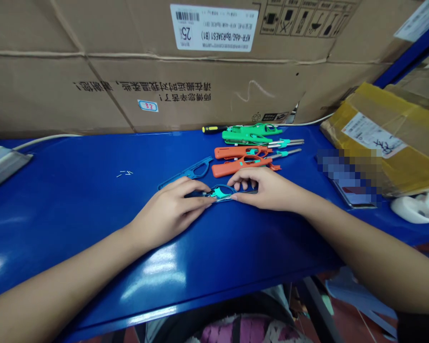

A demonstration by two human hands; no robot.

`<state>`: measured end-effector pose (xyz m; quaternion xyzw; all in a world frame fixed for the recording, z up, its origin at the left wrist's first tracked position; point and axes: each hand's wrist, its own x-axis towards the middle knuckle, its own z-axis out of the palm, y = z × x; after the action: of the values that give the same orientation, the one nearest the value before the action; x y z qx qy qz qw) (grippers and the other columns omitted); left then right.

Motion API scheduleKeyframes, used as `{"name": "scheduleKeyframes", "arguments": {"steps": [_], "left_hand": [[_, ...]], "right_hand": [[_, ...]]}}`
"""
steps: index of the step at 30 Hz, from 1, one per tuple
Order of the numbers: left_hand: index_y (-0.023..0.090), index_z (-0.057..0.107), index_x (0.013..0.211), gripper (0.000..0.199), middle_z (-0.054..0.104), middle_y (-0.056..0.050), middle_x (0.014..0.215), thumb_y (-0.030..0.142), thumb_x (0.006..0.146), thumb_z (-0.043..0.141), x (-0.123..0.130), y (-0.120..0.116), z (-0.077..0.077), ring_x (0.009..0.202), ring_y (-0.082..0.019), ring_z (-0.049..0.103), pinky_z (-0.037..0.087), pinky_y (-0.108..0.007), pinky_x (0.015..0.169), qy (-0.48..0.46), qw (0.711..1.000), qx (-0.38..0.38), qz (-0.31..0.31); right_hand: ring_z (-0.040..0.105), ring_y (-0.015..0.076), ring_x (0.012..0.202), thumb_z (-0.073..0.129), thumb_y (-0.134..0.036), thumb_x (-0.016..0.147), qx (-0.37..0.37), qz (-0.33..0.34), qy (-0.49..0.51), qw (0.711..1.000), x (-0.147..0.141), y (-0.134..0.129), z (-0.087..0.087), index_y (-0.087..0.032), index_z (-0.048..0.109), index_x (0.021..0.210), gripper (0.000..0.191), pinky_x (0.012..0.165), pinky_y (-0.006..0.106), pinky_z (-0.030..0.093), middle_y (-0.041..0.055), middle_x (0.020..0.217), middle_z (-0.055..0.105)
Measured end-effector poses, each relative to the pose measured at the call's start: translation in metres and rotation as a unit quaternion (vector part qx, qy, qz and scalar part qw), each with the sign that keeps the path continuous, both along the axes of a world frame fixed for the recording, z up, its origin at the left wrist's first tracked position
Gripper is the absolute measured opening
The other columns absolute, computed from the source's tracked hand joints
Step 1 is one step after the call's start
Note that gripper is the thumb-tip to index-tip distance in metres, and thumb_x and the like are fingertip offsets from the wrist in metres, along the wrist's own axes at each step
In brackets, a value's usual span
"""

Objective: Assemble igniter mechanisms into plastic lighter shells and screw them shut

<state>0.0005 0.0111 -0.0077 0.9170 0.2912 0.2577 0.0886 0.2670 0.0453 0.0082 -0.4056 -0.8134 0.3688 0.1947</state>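
Observation:
A blue utility lighter [223, 191], its inside showing with a turquoise trigger, lies between my hands near the middle of the table. My left hand [177, 205] is closed on its handle end, thumb and fingertips by the trigger. At the other end my right hand [262, 188] pinches the lighter by its metal tube. Just behind my left hand lies a separate blue half-shell [186, 174]. Beyond my right hand are orange lighter parts [236, 165] with metal tubes, and green lighter parts [250, 136] farther back.
A yellow-and-black screwdriver [214, 129] lies at the back by the cardboard box [136, 71]. Small pale pins [125, 173] are scattered on the blue table [75, 190]. At right are a phone [353, 186], a yellow-taped parcel [389, 138] and a white object [414, 208].

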Motion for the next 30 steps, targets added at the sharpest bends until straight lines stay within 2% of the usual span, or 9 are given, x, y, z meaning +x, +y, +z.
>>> {"name": "scheduleKeyframes", "arguments": {"steps": [8, 15, 20, 30], "left_hand": [[0.021, 0.071, 0.125, 0.030, 0.068, -0.011, 0.120, 0.018, 0.099, 0.056, 0.0031, -0.0032, 0.0038, 0.101, -0.023, 0.060, 0.056, -0.039, 0.086, 0.048, 0.998, 0.049, -0.009], [0.021, 0.070, 0.127, 0.032, 0.069, -0.011, 0.121, 0.018, 0.098, 0.056, 0.0042, -0.0032, 0.0038, 0.099, -0.024, 0.061, 0.057, -0.040, 0.085, 0.066, 0.994, 0.085, -0.005], [0.023, 0.070, 0.126, 0.032, 0.070, -0.011, 0.122, 0.019, 0.099, 0.054, 0.0036, -0.0030, 0.0047, 0.100, -0.024, 0.062, 0.057, -0.040, 0.086, 0.067, 0.995, 0.070, -0.005], [0.018, 0.070, 0.113, 0.021, 0.069, -0.009, 0.115, 0.018, 0.098, 0.056, 0.0095, -0.0057, 0.0047, 0.101, -0.022, 0.062, 0.051, -0.038, 0.092, 0.026, 0.999, -0.016, 0.021]], "right_hand": [[0.057, 0.0145, 0.078, 0.072, -0.023, 0.076, -0.041, -0.029, 0.003, 0.999, -0.0021, 0.0003, -0.0003, -0.015, 0.070, 0.096, 0.022, 0.071, 0.028, 0.049, 0.0022, 0.084, 0.064], [0.058, 0.0141, 0.077, 0.072, -0.022, 0.076, -0.040, -0.032, 0.001, 0.999, -0.0028, 0.0000, 0.0022, -0.015, 0.071, 0.097, 0.022, 0.072, 0.028, 0.050, 0.0033, 0.087, 0.067], [0.059, 0.0147, 0.079, 0.067, -0.020, 0.082, -0.041, -0.006, -0.012, 0.999, 0.0009, 0.0018, 0.0061, -0.014, 0.072, 0.102, 0.022, 0.075, 0.030, 0.052, 0.0051, 0.091, 0.070], [0.060, 0.0150, 0.083, 0.070, -0.019, 0.078, -0.046, -0.013, -0.013, 0.999, -0.0009, -0.0001, 0.0079, -0.013, 0.071, 0.104, 0.027, 0.077, 0.029, 0.053, 0.0055, 0.094, 0.069]]}}
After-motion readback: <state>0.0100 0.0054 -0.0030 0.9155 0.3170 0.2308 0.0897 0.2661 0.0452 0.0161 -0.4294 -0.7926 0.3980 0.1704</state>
